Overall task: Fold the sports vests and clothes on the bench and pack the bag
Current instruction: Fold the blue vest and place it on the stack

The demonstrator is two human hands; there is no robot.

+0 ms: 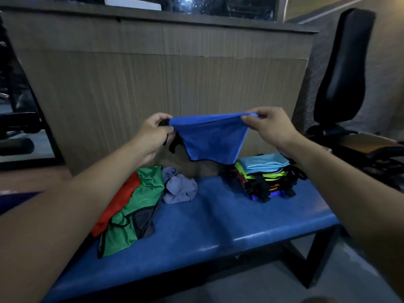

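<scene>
A blue sports vest [213, 136] with black trim hangs in the air above the blue padded bench [214, 224]. My left hand [154, 130] pinches its left top corner, and my right hand [270, 125] pinches its right top corner, so the top edge is stretched between them. On the bench's left lie an unfolded green vest [135, 211] and a red vest [118, 204]. A crumpled pale purple cloth [179, 189] sits beside them. At the right stands a stack of folded vests [264, 176], light blue on top. No bag is in view.
A brown panelled wall [153, 84] rises directly behind the bench. Black gym equipment with a padded back [343, 68] stands at the right, and more dark equipment [17, 127] at the left. The grey floor [240, 289] shows under the bench.
</scene>
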